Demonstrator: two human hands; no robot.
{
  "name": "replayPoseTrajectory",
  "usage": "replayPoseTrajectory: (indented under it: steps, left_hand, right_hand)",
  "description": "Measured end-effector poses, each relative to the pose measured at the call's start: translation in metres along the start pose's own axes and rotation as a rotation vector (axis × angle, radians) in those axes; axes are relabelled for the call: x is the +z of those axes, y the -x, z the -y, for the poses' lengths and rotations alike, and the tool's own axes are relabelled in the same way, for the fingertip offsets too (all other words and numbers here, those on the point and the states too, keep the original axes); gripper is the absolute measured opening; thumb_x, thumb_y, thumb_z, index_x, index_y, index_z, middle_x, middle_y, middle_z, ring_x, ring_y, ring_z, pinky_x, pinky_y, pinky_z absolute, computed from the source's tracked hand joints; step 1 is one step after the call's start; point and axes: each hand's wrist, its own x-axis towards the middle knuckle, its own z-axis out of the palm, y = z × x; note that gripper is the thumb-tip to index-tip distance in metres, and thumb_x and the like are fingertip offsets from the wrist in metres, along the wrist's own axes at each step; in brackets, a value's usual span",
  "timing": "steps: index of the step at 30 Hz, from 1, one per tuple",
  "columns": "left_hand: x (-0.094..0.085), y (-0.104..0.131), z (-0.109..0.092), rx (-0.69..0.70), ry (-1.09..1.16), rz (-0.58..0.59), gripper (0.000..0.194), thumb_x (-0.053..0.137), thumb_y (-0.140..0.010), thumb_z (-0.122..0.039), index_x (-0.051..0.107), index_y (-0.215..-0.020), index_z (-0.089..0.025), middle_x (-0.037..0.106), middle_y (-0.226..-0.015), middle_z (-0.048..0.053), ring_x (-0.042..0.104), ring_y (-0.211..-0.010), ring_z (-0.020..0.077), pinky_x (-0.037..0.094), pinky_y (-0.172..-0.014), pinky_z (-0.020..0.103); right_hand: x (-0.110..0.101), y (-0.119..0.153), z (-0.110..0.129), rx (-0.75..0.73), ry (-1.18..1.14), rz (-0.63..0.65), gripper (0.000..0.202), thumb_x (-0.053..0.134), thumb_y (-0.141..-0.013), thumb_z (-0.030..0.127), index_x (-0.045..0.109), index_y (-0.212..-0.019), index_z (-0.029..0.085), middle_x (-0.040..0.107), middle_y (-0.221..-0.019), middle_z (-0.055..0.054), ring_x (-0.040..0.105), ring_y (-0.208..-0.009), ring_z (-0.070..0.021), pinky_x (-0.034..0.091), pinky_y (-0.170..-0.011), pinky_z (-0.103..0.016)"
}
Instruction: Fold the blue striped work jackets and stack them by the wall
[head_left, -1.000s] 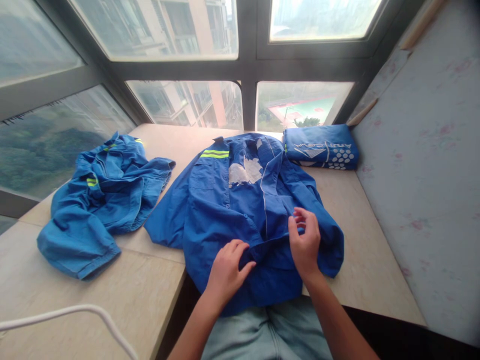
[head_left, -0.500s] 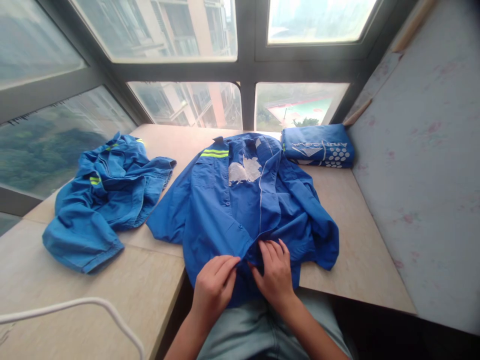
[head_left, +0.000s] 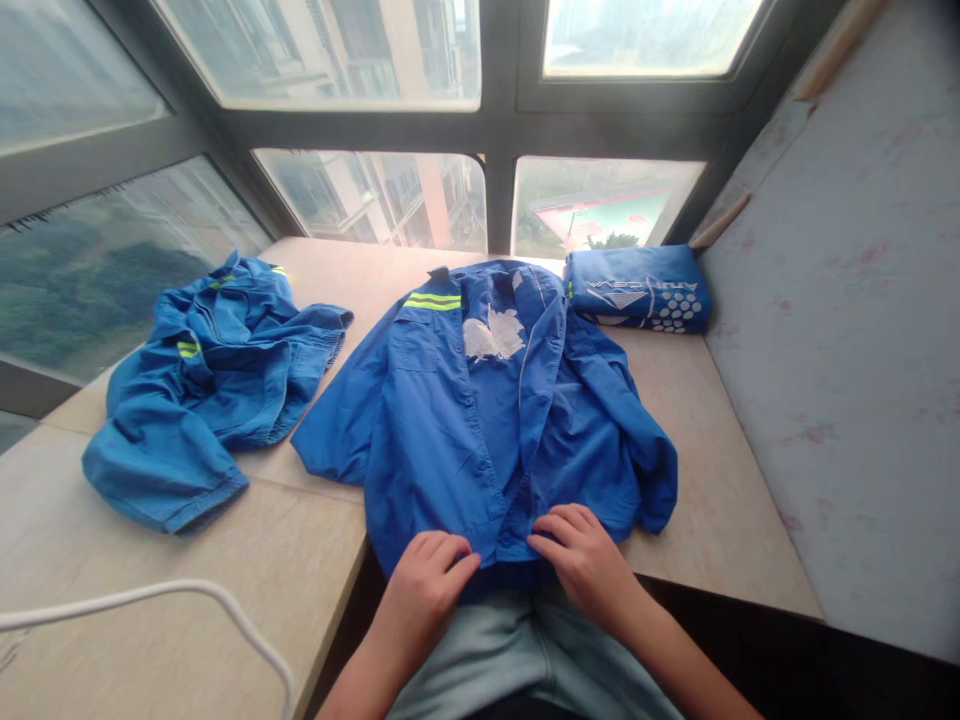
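A blue work jacket [head_left: 427, 430] lies spread over the ledge, its front unbuttoned and its collar toward the window. Yellow-green stripes cross the chest, and a pale torn patch [head_left: 495, 335] shows inside the back. My left hand [head_left: 427, 585] grips the lower hem left of the front opening, fingers curled over the cloth. To the right of the opening, my right hand [head_left: 585, 560] has its thumb and fingers closed on the other front panel's hem. The hem hangs over the ledge edge above my lap.
A second blue jacket [head_left: 217, 380] lies crumpled at left. A folded blue bundle with white print [head_left: 637, 288] sits at the back right, by the papered wall [head_left: 840, 330]. A white cable [head_left: 150, 593] curves across the front left of the ledge [head_left: 315, 530].
The right front panel's lower part, bunched before, is now laid flatter. My right hand has shifted right and down along the hem; my left hand has moved slightly lower.
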Motion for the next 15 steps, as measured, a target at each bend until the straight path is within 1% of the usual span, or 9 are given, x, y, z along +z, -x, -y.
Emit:
replayPoseTrajectory:
  steps: [1, 3, 4, 6, 8, 11, 13, 15]
  left_hand:
    - [0.002, 0.0, -0.001, -0.012, 0.008, 0.044, 0.026, 0.048, -0.088, -0.005, 0.067, -0.097, -0.021, 0.067, -0.091, 0.006, 0.061, -0.081, 0.0197, 0.049, -0.074, 0.034]
    - [0.004, 0.001, -0.003, -0.041, 0.039, 0.137, 0.026, 0.048, -0.086, -0.005, 0.066, -0.093, -0.021, 0.067, -0.091, 0.006, 0.061, -0.082, 0.0202, 0.048, -0.074, 0.035]
    - [0.003, 0.001, -0.003, -0.059, 0.063, 0.177, 0.025, 0.048, -0.086, -0.006, 0.066, -0.092, -0.021, 0.066, -0.092, 0.005, 0.061, -0.082, 0.0204, 0.048, -0.074, 0.035]
    - [0.002, -0.002, -0.003, -0.103, 0.118, 0.215, 0.023, 0.048, -0.088, -0.01, 0.066, -0.095, -0.022, 0.067, -0.093, 0.005, 0.062, -0.084, 0.0199, 0.049, -0.074, 0.033]
    - [0.001, -0.01, 0.001, -0.167, 0.17, 0.171, 0.022, 0.048, -0.092, -0.015, 0.065, -0.102, -0.024, 0.068, -0.096, 0.004, 0.063, -0.087, 0.0192, 0.05, -0.078, 0.032]
    - [0.004, -0.032, 0.011, -0.339, 0.197, 0.027, 0.023, 0.046, -0.095, -0.021, 0.063, -0.111, -0.022, 0.068, -0.105, 0.005, 0.064, -0.097, 0.0189, 0.049, -0.087, 0.03]
    - [0.01, -0.052, 0.019, -0.47, 0.151, -0.002, 0.025, 0.047, -0.095, -0.023, 0.061, -0.116, -0.02, 0.068, -0.109, 0.007, 0.065, -0.097, 0.0197, 0.049, -0.085, 0.031]
    - [0.017, -0.072, 0.025, -0.559, 0.073, 0.04, 0.026, 0.05, -0.094, -0.025, 0.06, -0.117, -0.018, 0.067, -0.11, 0.009, 0.065, -0.092, 0.0211, 0.05, -0.08, 0.031]
  right_hand:
    - [0.0, 0.0, 0.0, 0.019, -0.014, 0.048, 0.034, 0.05, -0.087, 0.007, 0.068, -0.11, 0.024, 0.067, -0.109, -0.006, 0.057, -0.101, -0.0235, 0.045, -0.092, -0.041]
    - [-0.003, -0.002, 0.002, 0.069, -0.06, 0.122, 0.026, 0.055, -0.088, 0.015, 0.067, -0.109, 0.025, 0.067, -0.11, -0.005, 0.057, -0.101, -0.0234, 0.044, -0.09, -0.04]
    - [-0.004, -0.004, 0.002, 0.105, -0.087, 0.136, 0.022, 0.057, -0.089, 0.021, 0.067, -0.108, 0.025, 0.067, -0.108, -0.005, 0.058, -0.098, -0.023, 0.044, -0.088, -0.038]
    - [-0.005, -0.012, 0.002, 0.206, -0.133, 0.105, 0.018, 0.055, -0.093, 0.031, 0.068, -0.104, 0.025, 0.068, -0.101, -0.005, 0.06, -0.093, -0.0217, 0.045, -0.084, -0.035]
    - [-0.004, -0.023, 0.0, 0.342, -0.164, 0.01, 0.022, 0.05, -0.096, 0.035, 0.068, -0.1, 0.024, 0.069, -0.095, -0.005, 0.062, -0.089, -0.0203, 0.045, -0.08, -0.032]
    - [0.001, -0.048, -0.004, 0.576, -0.186, -0.119, 0.028, 0.047, -0.097, 0.043, 0.067, -0.097, 0.024, 0.07, -0.089, -0.004, 0.064, -0.079, -0.0186, 0.043, -0.07, -0.029]
    - [0.005, -0.066, -0.005, 0.715, -0.146, -0.13, 0.03, 0.05, -0.094, 0.05, 0.065, -0.093, 0.024, 0.069, -0.083, -0.002, 0.064, -0.072, -0.0184, 0.038, -0.061, -0.027]
    - [0.009, -0.08, -0.005, 0.78, -0.06, -0.097, 0.029, 0.055, -0.091, 0.051, 0.063, -0.086, 0.023, 0.068, -0.079, -0.003, 0.063, -0.069, -0.0189, 0.032, -0.056, -0.027]
